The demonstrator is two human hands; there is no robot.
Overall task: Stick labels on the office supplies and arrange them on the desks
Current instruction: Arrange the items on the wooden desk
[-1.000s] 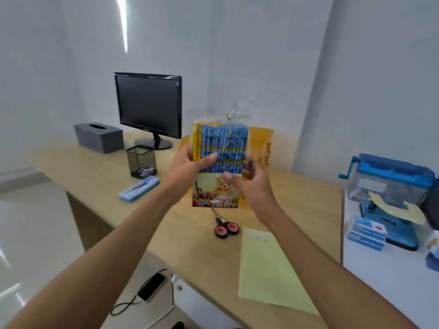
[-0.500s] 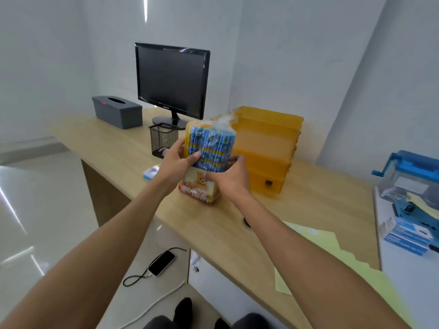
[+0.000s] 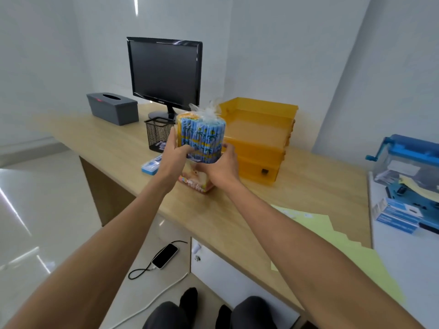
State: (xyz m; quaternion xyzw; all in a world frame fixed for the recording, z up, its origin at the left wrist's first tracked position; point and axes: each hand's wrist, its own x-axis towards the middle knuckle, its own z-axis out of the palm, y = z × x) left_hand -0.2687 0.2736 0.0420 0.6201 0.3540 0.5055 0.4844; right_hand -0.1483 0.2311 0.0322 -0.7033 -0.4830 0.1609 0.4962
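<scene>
A clear plastic pack of blue and yellow pencils (image 3: pixel 202 136), with a cartoon card at its bottom, stands upright on the wooden desk (image 3: pixel 107 143). My left hand (image 3: pixel 174 154) grips its left side with the thumb across the front. Its lower right side is held by my right hand (image 3: pixel 222 166). The pack sits between a black mesh pen cup (image 3: pixel 158 132) and an orange stack of paper trays (image 3: pixel 259 138). A yellow sheet of labels (image 3: pixel 332 243) lies on the desk's near right.
A black monitor (image 3: pixel 165 72) and a grey tissue box (image 3: pixel 112 111) stand at the back. A blue case (image 3: pixel 149 166) lies left of the pack. On the white desk (image 3: pixel 403 262) at the right stand a blue shredder (image 3: pixel 411 167) and staple boxes (image 3: pixel 399 216). A phone (image 3: pixel 165 256) lies on the floor.
Both hands have carried the pencil pack from mid-air down and away, and its bottom now rests on the desk beside the orange trays. The camera view has shifted left and down.
</scene>
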